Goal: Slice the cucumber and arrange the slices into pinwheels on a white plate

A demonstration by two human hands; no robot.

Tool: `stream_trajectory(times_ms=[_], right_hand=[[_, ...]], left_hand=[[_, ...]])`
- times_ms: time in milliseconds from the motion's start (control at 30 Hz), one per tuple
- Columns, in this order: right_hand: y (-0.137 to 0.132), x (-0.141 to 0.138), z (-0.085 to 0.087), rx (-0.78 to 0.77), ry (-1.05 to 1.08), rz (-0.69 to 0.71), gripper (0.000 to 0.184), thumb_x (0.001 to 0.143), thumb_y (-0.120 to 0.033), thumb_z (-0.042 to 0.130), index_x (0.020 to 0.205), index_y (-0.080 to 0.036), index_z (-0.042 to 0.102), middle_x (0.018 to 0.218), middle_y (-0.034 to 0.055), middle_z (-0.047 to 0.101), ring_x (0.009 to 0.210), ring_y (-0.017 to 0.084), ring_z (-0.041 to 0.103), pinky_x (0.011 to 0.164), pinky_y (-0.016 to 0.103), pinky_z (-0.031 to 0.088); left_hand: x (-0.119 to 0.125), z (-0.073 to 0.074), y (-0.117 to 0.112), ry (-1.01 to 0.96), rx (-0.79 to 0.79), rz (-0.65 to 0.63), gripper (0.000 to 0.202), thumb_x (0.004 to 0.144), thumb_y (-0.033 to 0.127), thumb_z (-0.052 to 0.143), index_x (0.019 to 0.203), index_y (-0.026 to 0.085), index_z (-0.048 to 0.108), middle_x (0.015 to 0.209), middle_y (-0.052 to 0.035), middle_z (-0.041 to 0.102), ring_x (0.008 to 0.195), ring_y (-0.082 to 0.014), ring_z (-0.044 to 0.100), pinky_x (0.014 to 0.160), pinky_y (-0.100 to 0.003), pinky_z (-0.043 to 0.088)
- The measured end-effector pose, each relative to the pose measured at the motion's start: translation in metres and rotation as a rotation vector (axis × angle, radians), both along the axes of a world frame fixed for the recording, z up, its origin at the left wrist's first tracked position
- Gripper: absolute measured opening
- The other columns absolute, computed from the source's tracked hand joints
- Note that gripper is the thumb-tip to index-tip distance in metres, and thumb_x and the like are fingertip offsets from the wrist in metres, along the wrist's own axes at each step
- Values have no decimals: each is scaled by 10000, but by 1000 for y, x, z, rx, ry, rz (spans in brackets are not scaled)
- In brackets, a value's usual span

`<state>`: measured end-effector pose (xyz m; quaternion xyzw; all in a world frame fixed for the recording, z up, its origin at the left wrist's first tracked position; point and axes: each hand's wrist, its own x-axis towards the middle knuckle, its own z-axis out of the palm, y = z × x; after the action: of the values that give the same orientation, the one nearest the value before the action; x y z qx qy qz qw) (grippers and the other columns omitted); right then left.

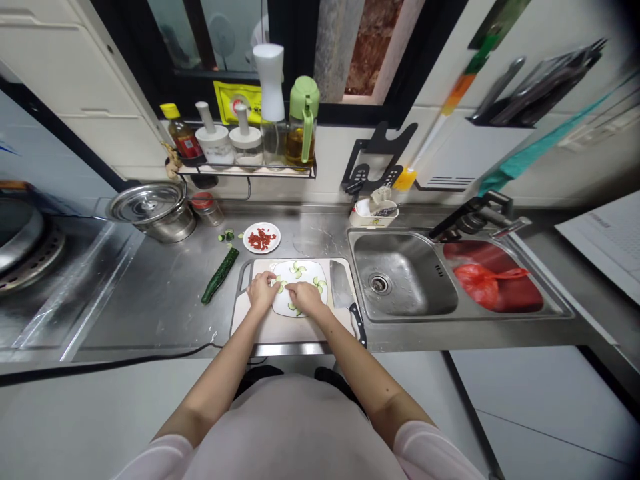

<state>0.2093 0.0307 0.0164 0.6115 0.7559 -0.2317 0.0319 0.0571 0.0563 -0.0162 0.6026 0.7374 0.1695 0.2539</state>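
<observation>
A white plate (310, 269) lies on a pale cutting board (280, 328) at the counter's front edge. Small fans of cucumber slices (299, 269) are set around the plate. My left hand (261, 291) and my right hand (306, 297) rest over the near part of the plate, fingertips pinched together on cucumber slices between them. A cleaver (343, 287) lies flat on the board's right side, blade away from me, black handle toward me. A cucumber piece (219, 275) lies on the steel counter left of the board.
A small white dish of red chilli pieces (261, 238) sits behind the board, with cucumber scraps (228, 235) beside it. A double sink (405, 277) is at the right, holding a red bag (480, 280). A lidded steel pot (153, 208) and a condiment shelf (247, 170) stand behind.
</observation>
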Motion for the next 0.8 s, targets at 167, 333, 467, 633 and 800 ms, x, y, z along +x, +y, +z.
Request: stream_trajectory(times_ms=[167,333,467,633,800], right_hand=[[-2,2,-1,6,44,-37,366,935,-251,386,1182,-302,651,1079,43,710,1003,182,624,775,243,402],[-3,7,1,23,112,-127,363,931,-265,409,1214,-304,634,1119,32,704,1017,179,626,801,234,416],[-1,15,5,77,248,-238,355,908,-263,438,1191,-262,654,1101,50,709,984,189,631,813,245,429],[-7,49,9,246,546,-437,380,871,-317,448,1144,-183,677,796,44,701,736,171,615,715,256,446],[-30,101,18,433,667,-653,402,812,-397,479,1029,-143,702,590,-15,545,535,125,459,558,240,387]], left_hand=[[0,-1,0,-22,7,5,201,752,339,620,936,266,656,918,-21,626,924,-214,592,805,-327,393],[-4,-4,1,-118,22,68,184,752,318,618,923,260,655,891,-4,626,865,-185,589,793,-301,401],[-8,-7,0,-254,139,181,191,767,313,599,933,235,650,821,4,601,764,-156,567,743,-271,412],[-20,-13,-16,-449,395,307,282,804,336,556,1026,183,636,763,8,554,650,-119,495,667,-237,410],[-36,-23,-45,-464,482,335,308,815,362,562,1044,169,637,741,8,531,643,-115,476,654,-229,418]])
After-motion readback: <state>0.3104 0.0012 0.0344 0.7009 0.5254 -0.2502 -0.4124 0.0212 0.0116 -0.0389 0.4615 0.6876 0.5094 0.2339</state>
